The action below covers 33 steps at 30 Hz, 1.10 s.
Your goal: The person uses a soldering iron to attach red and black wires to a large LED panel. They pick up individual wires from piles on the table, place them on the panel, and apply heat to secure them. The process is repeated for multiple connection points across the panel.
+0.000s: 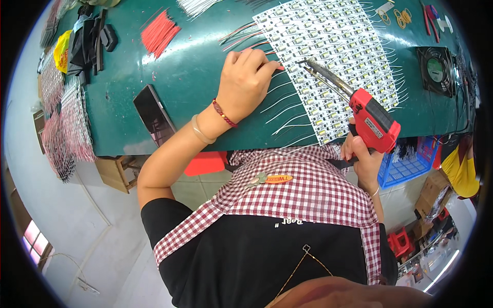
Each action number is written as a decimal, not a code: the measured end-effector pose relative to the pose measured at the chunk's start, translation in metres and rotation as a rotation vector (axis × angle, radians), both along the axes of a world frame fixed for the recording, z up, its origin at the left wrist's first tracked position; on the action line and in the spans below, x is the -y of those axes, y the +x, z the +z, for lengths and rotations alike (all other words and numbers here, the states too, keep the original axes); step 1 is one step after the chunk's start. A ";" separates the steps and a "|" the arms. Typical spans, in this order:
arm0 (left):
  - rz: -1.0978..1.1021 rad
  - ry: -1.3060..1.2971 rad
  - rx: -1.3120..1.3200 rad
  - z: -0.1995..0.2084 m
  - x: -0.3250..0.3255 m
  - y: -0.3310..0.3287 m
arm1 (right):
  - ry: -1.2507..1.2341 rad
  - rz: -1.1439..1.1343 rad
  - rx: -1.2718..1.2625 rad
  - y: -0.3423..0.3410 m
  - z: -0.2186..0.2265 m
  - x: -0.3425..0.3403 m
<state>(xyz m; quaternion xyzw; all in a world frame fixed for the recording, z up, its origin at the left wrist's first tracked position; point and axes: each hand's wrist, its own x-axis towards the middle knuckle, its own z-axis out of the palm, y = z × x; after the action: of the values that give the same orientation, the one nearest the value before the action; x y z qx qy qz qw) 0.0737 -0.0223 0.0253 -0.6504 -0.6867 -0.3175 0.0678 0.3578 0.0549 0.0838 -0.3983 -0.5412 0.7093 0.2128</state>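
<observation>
A large white panel of small circuit boards (354, 46), dotted with yellowish LEDs, lies on the green table. Loose white wires (285, 110) fan out from its left edge, with red and black ones farther up. At that edge my left hand (244, 82) is closed in a pinch, a short red wire (280, 67) showing at its fingertips. My right hand (362, 154) is wrapped round the handle of a red and black soldering gun (374, 120). The gun's dark tip hangs over the panel's left part, close to my left fingers; whether it touches is unclear.
Bundles of red wires (160, 33) and white wires (197, 6) lie at the far side. A black phone (154, 113) rests left of my forearm. To the right stands a small black fan (435, 72). Below the table edge is a blue crate (405, 172).
</observation>
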 end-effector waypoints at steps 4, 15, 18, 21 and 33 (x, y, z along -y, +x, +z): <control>0.063 0.039 0.090 0.017 0.004 0.002 | -0.002 -0.008 -0.020 0.001 -0.001 0.002; 0.013 -0.029 0.127 0.002 0.012 0.022 | 0.029 0.090 0.130 0.012 -0.016 0.007; 0.008 0.008 0.150 0.003 0.012 0.023 | -0.028 0.050 0.091 0.011 -0.014 0.007; -0.004 0.036 0.154 0.001 0.011 0.023 | -0.044 0.033 0.078 0.012 -0.013 0.006; 0.009 0.004 0.132 -0.005 0.012 0.023 | 0.115 0.127 0.198 0.015 -0.021 0.009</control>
<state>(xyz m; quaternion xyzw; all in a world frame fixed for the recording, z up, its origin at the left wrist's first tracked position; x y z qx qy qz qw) 0.0965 -0.0341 0.0202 -0.6247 -0.6921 -0.3606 0.0251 0.3731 0.0462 0.0628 -0.4184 -0.6233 0.6466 0.1355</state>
